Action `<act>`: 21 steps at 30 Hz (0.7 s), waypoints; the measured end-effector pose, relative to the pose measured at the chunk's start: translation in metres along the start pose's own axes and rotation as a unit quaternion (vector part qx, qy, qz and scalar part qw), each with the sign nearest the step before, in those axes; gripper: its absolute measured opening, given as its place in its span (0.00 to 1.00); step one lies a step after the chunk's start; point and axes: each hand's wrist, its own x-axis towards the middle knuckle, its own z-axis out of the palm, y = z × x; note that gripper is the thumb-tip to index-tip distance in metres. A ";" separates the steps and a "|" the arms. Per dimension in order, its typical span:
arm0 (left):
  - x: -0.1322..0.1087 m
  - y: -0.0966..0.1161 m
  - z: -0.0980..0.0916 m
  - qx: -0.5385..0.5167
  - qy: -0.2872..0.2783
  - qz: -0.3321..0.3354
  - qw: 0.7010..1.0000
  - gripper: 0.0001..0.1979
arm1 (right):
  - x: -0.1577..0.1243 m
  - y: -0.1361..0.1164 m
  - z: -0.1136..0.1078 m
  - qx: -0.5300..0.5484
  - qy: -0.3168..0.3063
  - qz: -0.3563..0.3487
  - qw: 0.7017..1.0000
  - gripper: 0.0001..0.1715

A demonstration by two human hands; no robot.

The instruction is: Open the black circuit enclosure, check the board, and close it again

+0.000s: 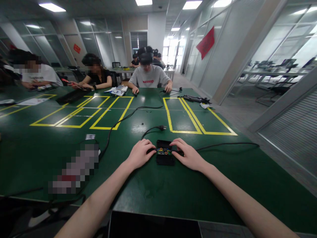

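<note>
A small circuit board [163,151] with copper-coloured coils and blue wires sits between my hands above the green table. Behind it lies one half of a black plastic case [163,142], and in front of it the other half [165,161]. My left hand [140,154] is closed, pinching the black cable at the board's left end. At the right end my right hand [189,155] pinches another black cable [223,144], which trails off to the right. A black plug [162,128] on a short cord [148,130] lies beyond my left hand. My fingertips partly hide the board's ends.
A blurred, pale oblong object [79,168] with a black cable lies at left. Yellow tape outlines [185,131] mark the green table [148,198]. Across it sits a person [148,76]; others sit at left. A black tripod-like object [195,99] lies far right.
</note>
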 end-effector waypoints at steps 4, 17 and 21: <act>0.003 0.005 0.001 0.025 -0.005 -0.020 0.999 0.06 | 0.002 0.008 -0.001 -0.034 0.011 0.027 0.999 0.05; 0.003 0.009 -0.007 -0.042 0.050 -0.010 0.998 0.08 | 0.000 0.000 -0.010 -0.019 0.065 0.000 0.998 0.11; -0.003 0.012 -0.012 -0.122 0.044 0.020 0.991 0.05 | -0.006 -0.006 -0.015 0.024 0.018 -0.036 0.999 0.12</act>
